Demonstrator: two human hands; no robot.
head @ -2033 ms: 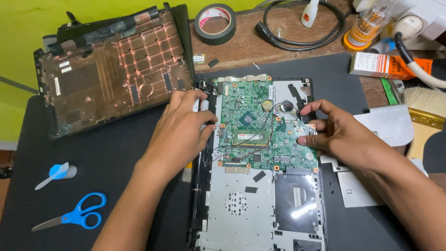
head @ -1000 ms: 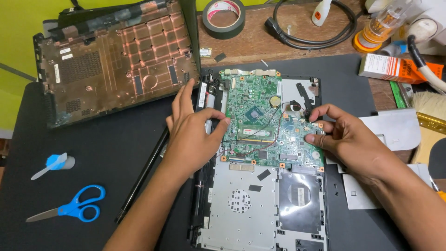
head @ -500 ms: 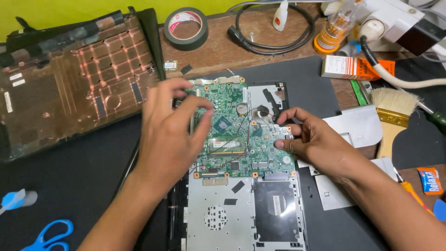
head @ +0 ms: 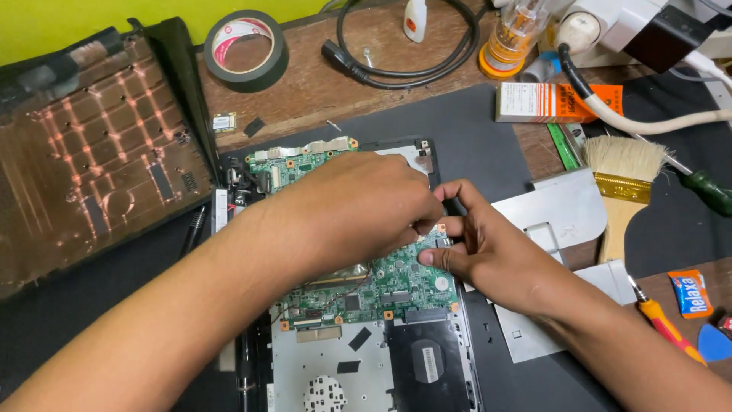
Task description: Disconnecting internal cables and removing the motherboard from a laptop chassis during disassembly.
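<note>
Left hand (head: 366, 202), right hand (head: 488, 248) meet over green motherboard (head: 381, 286) (fingertips touching).

Roll of black tape (head: 245, 50) up at 11 o'clock, coiled black power cable (head: 404, 46) at 12. Orange-and-white box (head: 558, 102) and paintbrush (head: 624, 183) around 2, orange-handled screwdriver (head: 662, 320) at 4, detached laptop bottom cover (head: 91, 152) at 9.
</note>
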